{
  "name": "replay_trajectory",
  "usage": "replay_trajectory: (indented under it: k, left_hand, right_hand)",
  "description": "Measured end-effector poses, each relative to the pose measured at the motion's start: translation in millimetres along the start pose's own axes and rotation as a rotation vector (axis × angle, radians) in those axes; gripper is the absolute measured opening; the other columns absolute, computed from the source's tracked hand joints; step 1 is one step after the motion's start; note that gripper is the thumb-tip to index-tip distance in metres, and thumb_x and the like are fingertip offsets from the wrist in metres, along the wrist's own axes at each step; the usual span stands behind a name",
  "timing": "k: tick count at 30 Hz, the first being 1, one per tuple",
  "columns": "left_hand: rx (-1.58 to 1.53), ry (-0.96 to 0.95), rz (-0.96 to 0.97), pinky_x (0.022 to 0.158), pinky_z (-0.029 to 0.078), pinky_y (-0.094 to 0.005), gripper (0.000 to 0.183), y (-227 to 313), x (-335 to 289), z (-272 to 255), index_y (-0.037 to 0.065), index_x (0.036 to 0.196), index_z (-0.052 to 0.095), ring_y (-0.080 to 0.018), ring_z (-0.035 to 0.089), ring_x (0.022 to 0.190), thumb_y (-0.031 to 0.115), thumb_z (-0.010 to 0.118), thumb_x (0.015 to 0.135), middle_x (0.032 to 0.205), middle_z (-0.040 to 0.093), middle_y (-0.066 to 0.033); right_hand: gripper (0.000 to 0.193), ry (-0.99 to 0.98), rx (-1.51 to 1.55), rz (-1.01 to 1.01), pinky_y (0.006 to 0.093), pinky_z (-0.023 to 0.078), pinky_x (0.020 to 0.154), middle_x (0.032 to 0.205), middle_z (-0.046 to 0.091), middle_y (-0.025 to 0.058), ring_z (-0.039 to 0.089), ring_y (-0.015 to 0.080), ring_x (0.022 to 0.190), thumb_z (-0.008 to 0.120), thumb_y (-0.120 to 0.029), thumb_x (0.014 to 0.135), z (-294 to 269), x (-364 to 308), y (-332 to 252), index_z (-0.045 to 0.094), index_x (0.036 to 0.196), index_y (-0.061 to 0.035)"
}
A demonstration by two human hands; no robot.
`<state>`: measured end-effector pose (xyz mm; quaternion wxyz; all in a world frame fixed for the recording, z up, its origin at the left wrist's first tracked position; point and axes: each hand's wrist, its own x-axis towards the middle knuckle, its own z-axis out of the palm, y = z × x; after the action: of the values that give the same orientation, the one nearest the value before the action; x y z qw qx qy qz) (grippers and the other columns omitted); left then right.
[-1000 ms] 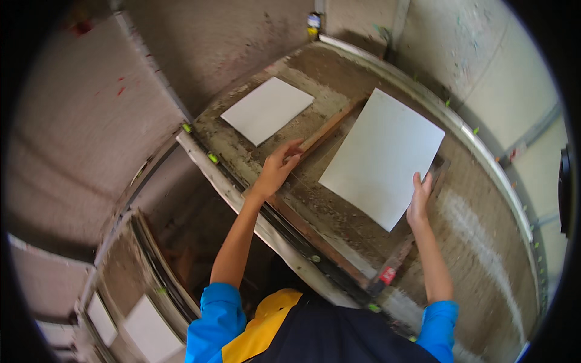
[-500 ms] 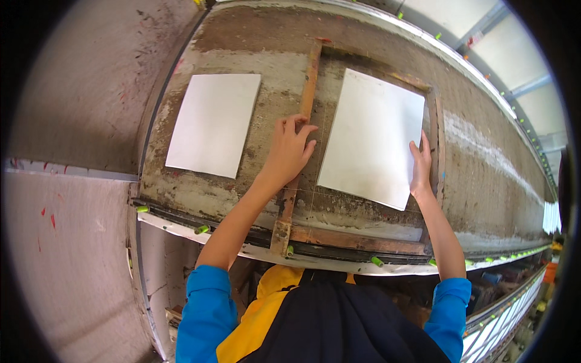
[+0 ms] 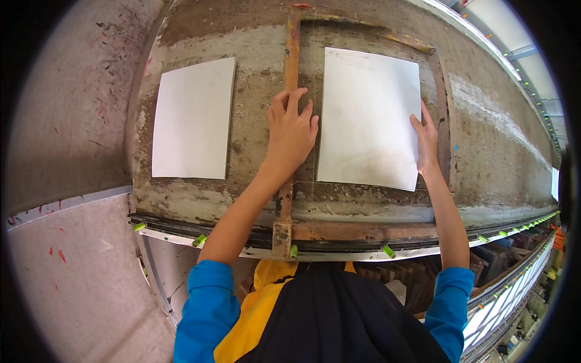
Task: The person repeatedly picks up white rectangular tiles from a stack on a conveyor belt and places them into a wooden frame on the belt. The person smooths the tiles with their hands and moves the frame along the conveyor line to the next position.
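A white paper sheet or thin stack (image 3: 369, 118) lies inside a wooden frame (image 3: 292, 54) on a stained, worn table. My right hand (image 3: 427, 142) is at the paper's right edge, its thumb against the edge and its fingers stretched along the side. My left hand (image 3: 290, 130) is over the frame's left bar, fingers apart and slightly bent, with nothing in them. Left of that bar lies a second white paper stack (image 3: 192, 121), which neither hand touches. Whether my left palm rests on the bar is hidden.
A thin upright line or string (image 3: 314, 163) runs between the bar and the right paper. Along the table's near rail are green clips (image 3: 200, 240). Another stained surface (image 3: 72, 103) is at the left. Below the near edge at right are shelved items (image 3: 417, 284).
The whole view has shifted and turned slightly, so papers and frame appear more upright. My left hand's fingers have spread a little. My right hand stays at the paper's right edge.
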<state>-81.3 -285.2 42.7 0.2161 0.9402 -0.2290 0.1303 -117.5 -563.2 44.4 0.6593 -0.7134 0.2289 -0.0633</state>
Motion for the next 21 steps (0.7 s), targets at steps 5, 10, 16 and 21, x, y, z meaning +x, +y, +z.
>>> replay_trajectory:
  k: [5, 10, 16, 21]
  left_hand:
    - [-0.004, 0.015, 0.004, 0.091, 0.035, -0.0467, 0.024, 1.8, 0.5, -1.3, 0.003, 0.098, 0.066, -0.0320, 0.034, 0.114, 0.014, 0.065, 0.077, 0.124, 0.044, -0.0062]
    - [-0.057, 0.015, -0.010, 0.091, 0.035, -0.0467, 0.022, 2.7, 1.6, -3.8, 0.002, 0.091, 0.068, -0.0324, 0.034, 0.115, 0.015, 0.069, 0.073, 0.124, 0.046, -0.0056]
    - [-0.059, 0.015, -0.017, 0.093, 0.034, -0.0477, 0.021, 1.2, 0.9, -2.3, 0.002, 0.087, 0.070, -0.0328, 0.033, 0.116, 0.016, 0.071, 0.071, 0.125, 0.046, -0.0055]
    - [-0.047, -0.002, -0.013, 0.093, 0.034, -0.0481, 0.021, 2.5, 1.4, -4.3, 0.003, 0.087, 0.070, -0.0329, 0.033, 0.116, 0.014, 0.072, 0.069, 0.125, 0.045, -0.0051]
  right_hand:
    - [0.054, -0.017, -0.004, 0.018, 0.0286, 0.042, 0.092, 0.127, 0.050, 0.0129, 0.054, 0.0177, 0.109, 0.055, -0.017, 0.088, 4.7, 0.7, 0.1, 0.036, 0.138, -0.0075]
    - [0.055, -0.024, -0.030, 0.009, 0.0293, 0.045, 0.091, 0.126, 0.051, 0.0142, 0.055, 0.0183, 0.108, 0.055, -0.017, 0.088, 7.1, 2.4, 3.7, 0.035, 0.138, -0.0076]
    - [0.054, -0.050, -0.003, 0.003, 0.0290, 0.045, 0.089, 0.124, 0.053, 0.0143, 0.057, 0.0176, 0.104, 0.054, -0.015, 0.088, 8.3, 6.0, 12.2, 0.035, 0.138, -0.0080]
    - [0.052, -0.022, -0.026, -0.005, 0.0265, 0.047, 0.082, 0.114, 0.058, 0.0133, 0.060, 0.0145, 0.094, 0.053, -0.013, 0.088, 11.1, 1.6, 9.7, 0.036, 0.138, -0.0087]
